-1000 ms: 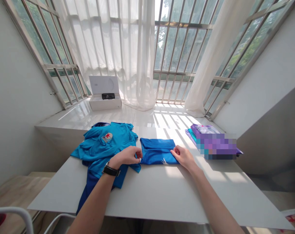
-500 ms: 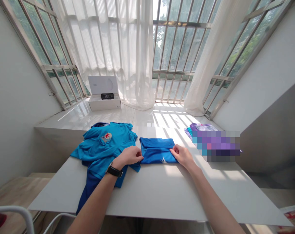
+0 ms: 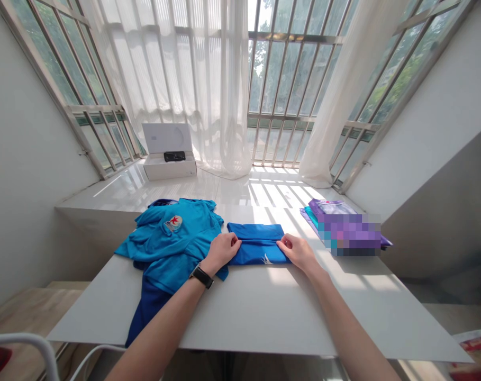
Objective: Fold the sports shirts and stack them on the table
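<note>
A folded blue garment [image 3: 260,251] with a small white logo near its front edge lies flat on the white table. A crease runs across its middle. At the left end of that crease, my left hand [image 3: 223,250] pinches the cloth between thumb and fingers; a black watch is on this wrist. My right hand [image 3: 298,251] pinches the crease's right end. Just left of the folded garment, a loose heap of clothes has a teal shirt [image 3: 184,238] with a round badge on top. A dark blue garment [image 3: 147,312] hangs out beneath it, towards the table's front edge.
On the right of the table [image 3: 264,317] sits a stack of purple and teal clothes [image 3: 323,209], partly pixelated. Behind, on the window ledge, stands an open white box [image 3: 171,168] with a black device in it. A white curved tube [image 3: 34,338] shows at lower left.
My left hand has moved up and slightly right, from the garment's lower left corner to the crease. My right hand has stayed at the right end.
</note>
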Demonstrator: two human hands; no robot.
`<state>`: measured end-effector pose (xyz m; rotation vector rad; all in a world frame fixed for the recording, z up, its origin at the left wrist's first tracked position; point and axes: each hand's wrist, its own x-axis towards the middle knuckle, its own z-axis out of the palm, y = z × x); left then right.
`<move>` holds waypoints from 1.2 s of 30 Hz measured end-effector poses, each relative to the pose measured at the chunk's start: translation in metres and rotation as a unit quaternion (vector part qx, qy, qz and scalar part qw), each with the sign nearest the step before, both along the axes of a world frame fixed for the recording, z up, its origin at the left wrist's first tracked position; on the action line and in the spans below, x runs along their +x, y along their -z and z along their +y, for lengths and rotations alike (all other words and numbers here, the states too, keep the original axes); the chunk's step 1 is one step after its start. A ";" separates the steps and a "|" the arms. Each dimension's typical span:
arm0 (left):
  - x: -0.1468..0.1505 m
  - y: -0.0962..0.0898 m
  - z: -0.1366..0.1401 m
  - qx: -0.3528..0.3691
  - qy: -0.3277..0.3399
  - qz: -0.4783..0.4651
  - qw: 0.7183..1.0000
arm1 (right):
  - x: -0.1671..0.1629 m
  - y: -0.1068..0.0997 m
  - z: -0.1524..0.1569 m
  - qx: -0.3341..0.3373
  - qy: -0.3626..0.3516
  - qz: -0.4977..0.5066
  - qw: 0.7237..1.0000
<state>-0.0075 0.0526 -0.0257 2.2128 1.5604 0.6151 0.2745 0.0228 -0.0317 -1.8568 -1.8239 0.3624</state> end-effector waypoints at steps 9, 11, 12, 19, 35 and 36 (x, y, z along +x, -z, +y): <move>-0.001 0.004 0.003 0.018 0.007 -0.006 1.000 | 0.010 -0.011 -0.001 0.076 0.086 0.034 0.993; -0.001 0.005 0.002 0.021 0.009 0.005 1.000 | 0.005 -0.010 -0.002 0.072 0.039 0.036 0.996; -0.002 0.004 0.001 0.025 0.010 0.015 1.000 | 0.002 -0.009 -0.003 0.067 0.007 0.032 0.997; 0.008 -0.015 -0.026 0.133 0.150 0.076 0.977 | -0.007 -0.004 -0.003 0.018 -0.032 -0.031 0.999; 0.008 -0.016 -0.023 0.145 0.098 0.146 0.974 | -0.041 -0.039 -0.032 -0.114 -0.167 -0.046 0.978; 0.007 -0.016 -0.023 0.138 0.088 0.144 0.976 | -0.046 -0.040 -0.036 -0.123 -0.209 -0.020 0.970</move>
